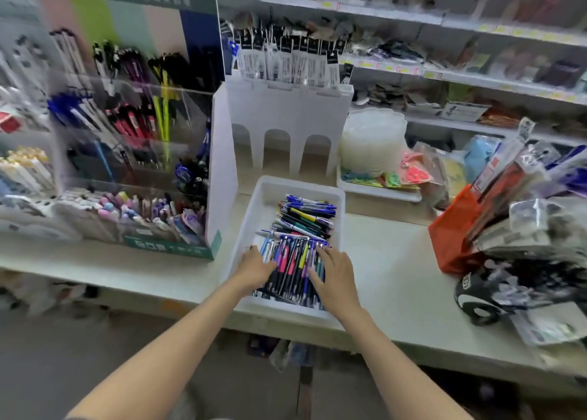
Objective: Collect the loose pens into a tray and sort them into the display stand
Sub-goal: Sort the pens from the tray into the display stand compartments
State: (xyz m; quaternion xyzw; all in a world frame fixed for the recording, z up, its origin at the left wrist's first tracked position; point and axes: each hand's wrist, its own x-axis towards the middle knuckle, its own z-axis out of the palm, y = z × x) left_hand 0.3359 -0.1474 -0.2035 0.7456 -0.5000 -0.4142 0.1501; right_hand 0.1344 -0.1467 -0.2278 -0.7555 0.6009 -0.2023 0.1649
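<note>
One long pale counter (pixel 397 261) carries everything. At its left end stands the display stand (pixel 168 248), a tiered clear rack on a green base. Its compartments already hold upright pens grouped by colour and type, though blur hides which slots have room.

Just beside the stand's right side sits the white tray (pixel 270 194), its near end close to the counter's front edge. Its far end is bare, while the loose pens (pixel 298 229) fill its near half in a dense mixed heap of blue, black, pink, yellow and purple. The farther pens lie crosswise and the nearer ones lengthwise.

Both hands are down in the tray on the lengthwise bunch. The left hand (pixel 254 268) rests against the bunch's left side, the right hand (pixel 335 276) on its right side. Fingers on each lie fairly straight and slightly apart across the barrels, and no single pen looks pinched.

Collecting looks done, and the step in hand seems to be the start of sorting, with the hands squaring up or parting the heap. The next move calls for picking out one kind, closing the fingers round a small matching group, lifting it clear without dragging its neighbours, and carrying it left to the compartment holding the same pens.
</note>
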